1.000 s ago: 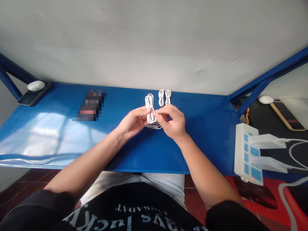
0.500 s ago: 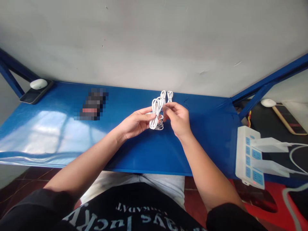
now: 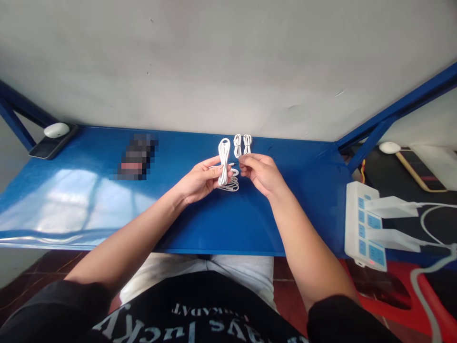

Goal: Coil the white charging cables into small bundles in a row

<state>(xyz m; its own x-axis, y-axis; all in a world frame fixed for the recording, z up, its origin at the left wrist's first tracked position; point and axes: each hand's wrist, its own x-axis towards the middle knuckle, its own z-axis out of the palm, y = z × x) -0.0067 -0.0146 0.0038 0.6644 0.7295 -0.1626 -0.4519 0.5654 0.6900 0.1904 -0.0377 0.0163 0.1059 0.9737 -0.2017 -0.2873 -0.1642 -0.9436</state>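
My left hand (image 3: 200,181) pinches a coiled white cable (image 3: 223,159) between thumb and fingers, holding it upright above the blue table (image 3: 250,224). Close by on the right, my right hand (image 3: 262,174) has its thumb and fingertips pressed together, apart from the coil. Whatever those fingertips hold, if anything, is too small to make out. Another loosely looped white cable (image 3: 230,183) lies beneath the left hand, partly hidden by it. Two bundled white cables (image 3: 243,146) lie side by side just beyond my hands, each cinched at the middle.
A pixelated dark object (image 3: 137,157) lies on the left of the table. At the far left corner sits a dark tray-like item (image 3: 50,147) with a white rounded object (image 3: 56,130). A white power strip (image 3: 366,226) with plugged-in chargers stands at the right edge. Thin dark strands (image 3: 272,151) lie near the wall.
The coil in my left hand has turned to a narrower, more upright view. My right hand has drawn slightly away from it. The whole view has shifted a little.
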